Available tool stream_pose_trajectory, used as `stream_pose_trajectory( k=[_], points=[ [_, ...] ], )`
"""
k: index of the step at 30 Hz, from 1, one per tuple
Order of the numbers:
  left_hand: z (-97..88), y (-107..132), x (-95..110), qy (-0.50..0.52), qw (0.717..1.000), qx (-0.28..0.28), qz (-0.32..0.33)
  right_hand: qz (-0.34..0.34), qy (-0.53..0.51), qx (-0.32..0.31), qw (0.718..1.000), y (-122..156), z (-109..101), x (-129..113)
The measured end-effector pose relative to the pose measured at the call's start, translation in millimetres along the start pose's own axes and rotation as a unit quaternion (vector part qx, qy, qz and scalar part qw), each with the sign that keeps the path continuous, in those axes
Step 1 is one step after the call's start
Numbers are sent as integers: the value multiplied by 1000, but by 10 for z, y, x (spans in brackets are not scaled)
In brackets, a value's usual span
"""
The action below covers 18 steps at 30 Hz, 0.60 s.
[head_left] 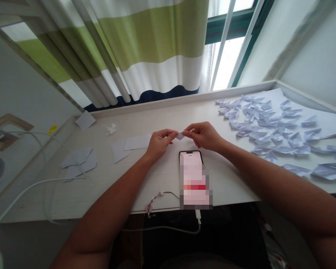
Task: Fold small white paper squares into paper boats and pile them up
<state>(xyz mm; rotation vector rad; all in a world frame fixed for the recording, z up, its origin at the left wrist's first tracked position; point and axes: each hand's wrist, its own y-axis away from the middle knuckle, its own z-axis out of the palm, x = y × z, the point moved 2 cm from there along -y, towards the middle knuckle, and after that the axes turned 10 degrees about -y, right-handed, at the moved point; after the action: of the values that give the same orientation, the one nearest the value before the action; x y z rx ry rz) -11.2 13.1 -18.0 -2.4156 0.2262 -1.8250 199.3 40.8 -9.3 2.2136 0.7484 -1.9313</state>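
The matt white paper (180, 136) pinched between the left hand (159, 144) and right hand (204, 136) looks thin and smooth. Just below the grip, the phone (190, 175) shows a glossy face, on a smooth, pale laminate desktop (226, 179). Beyond the grip hangs a woven cloth curtain (156, 37).

Both forearms — left (112, 213) and right (268, 190) — angled inward; left hand (159, 144) and right hand (204, 136) raised, each curled into a pinch — held close together at midline.

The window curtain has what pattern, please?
Horizontal bands of green, white and navy, in the head view.
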Motion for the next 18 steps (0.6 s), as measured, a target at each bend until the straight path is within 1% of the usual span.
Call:
stream_pose_trajectory(
  k=[2, 4, 5, 6, 8, 10, 11, 15, 18],
  points=[
    [-16, -2, 4, 6, 1000, 24, -17, 10, 12, 8, 1000, 11, 7, -2],
    [-38, -1, 10, 24, 997, 42, -60, -8, 8, 18, 1000, 14, 15, -4],
    [-42, 1, 15, 41, 995, 37, -87, -25, 6, 24, 999, 13, 19, -8],
    [-39, 4, 20, 61, 992, 20, -111, -43, 5, 30, 999, 11, 23, -14],
    [-16, 14, 38, 104, 985, -30, -134, -74, 3, 35, 997, 10, 35, -31],
    [12, 25, 57, 134, 982, -61, -122, -90, -14, 33, 995, 12, 54, -45],
    [23, 31, 64, 140, 982, -65, -109, -92, -29, 32, 995, 15, 65, -50],
    [51, 52, 82, 111, 989, -70, -66, -87, -78, 40, 992, 29, 110, -49],
    [50, 65, 110, 98, 992, -50, -55, -82, -98, 34, 991, 34, 132, -44]
  ],
)
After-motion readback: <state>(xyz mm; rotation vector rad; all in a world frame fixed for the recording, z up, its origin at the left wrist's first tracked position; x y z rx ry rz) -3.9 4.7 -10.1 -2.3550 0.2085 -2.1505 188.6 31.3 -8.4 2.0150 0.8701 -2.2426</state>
